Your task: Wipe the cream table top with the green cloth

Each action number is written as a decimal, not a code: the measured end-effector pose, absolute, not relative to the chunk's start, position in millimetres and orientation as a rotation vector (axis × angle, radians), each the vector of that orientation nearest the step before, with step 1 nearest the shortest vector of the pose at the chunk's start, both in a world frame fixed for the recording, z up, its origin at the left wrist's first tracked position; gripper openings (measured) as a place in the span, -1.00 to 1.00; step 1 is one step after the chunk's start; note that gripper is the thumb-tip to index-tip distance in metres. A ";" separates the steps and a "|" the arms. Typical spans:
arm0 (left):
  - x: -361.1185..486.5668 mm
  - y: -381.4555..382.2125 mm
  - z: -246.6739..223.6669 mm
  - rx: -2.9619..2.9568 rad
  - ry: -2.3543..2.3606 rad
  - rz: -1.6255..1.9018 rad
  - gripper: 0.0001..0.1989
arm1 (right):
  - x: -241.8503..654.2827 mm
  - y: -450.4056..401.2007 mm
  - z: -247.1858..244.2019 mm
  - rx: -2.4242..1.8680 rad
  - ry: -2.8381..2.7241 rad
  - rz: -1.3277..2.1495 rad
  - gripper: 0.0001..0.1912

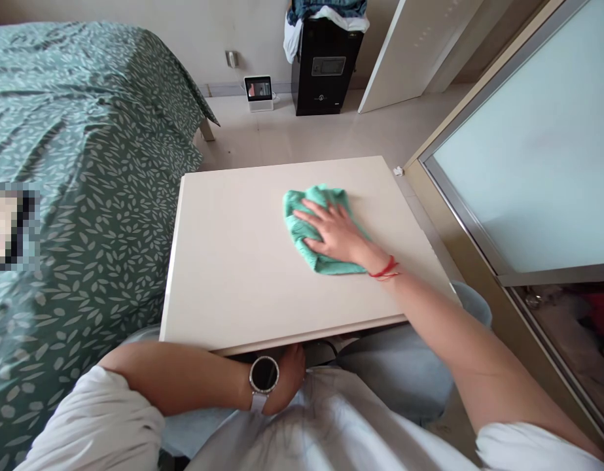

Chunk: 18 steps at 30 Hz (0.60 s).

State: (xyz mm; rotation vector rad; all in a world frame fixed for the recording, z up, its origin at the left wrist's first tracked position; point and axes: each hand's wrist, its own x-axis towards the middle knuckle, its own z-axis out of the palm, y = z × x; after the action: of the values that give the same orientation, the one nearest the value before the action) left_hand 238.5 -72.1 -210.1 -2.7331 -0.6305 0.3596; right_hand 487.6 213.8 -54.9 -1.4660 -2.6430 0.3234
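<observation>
Right hand (334, 232) — fingers spread flat, pressing crumpled teal terry cloth (315, 226) onto smooth cream tabletop (233, 261), right of centre. Left hand (286, 376) under near edge — fingers hidden, cannot tell.

Teal-green cloth (321, 229) on cream table (233, 261), green bedspread (86, 163) — pale leaf print, black cabinet (324, 65)
</observation>
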 end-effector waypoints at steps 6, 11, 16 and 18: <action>238.3 -69.1 -210.3 -2.760 -0.656 0.277 -0.83 | 601.7 186.9 -66.2 -1.979 -2.316 0.172 -0.18; 242.5 -65.7 -208.0 -2.702 -0.667 0.355 -0.75 | 643.7 143.4 -79.3 -2.218 -2.027 0.017 -0.19; 243.6 -69.5 -213.3 -2.677 -0.662 0.393 -0.68 | 619.0 116.5 -81.4 -2.330 -1.892 -0.077 -0.21; 242.4 -71.6 -213.9 -2.691 -0.637 0.390 -0.70 | 593.5 114.0 -77.4 -2.333 -1.968 -0.090 -0.23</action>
State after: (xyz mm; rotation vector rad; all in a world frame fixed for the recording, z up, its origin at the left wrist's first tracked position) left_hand 242.4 -71.6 -213.9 -2.6913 -0.6368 0.3898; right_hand 593.5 114.0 -77.4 -2.3333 -1.9678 -0.0903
